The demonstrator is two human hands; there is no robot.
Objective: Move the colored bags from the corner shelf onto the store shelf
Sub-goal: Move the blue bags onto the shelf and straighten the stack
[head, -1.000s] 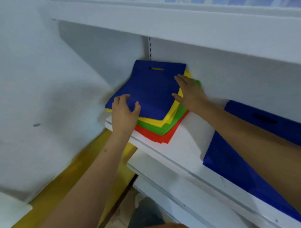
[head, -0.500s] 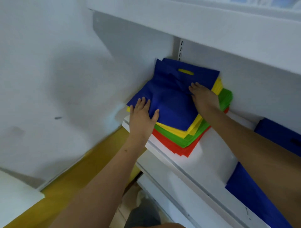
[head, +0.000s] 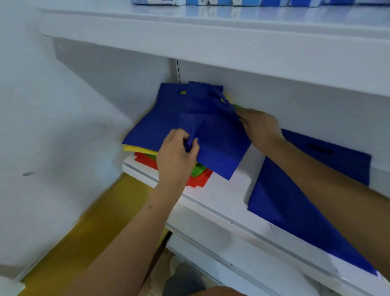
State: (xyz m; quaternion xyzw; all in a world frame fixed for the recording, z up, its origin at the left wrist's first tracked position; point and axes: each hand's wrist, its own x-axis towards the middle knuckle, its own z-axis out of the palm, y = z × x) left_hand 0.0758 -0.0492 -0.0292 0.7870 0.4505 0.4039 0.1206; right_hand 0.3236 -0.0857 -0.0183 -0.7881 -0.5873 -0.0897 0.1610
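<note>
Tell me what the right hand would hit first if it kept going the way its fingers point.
Probably the lifted blue bag the right hand already pinches, then the bag stack's green edge toward the back corner; depth is unclear.

No legible text anywhere (top-shelf packaging [head: 232,2] too blurred)

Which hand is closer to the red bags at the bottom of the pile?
Left. The left hand grips a blue bag right above the red bags. The right hand holds the blue bag's far edge, by the back wall.
</note>
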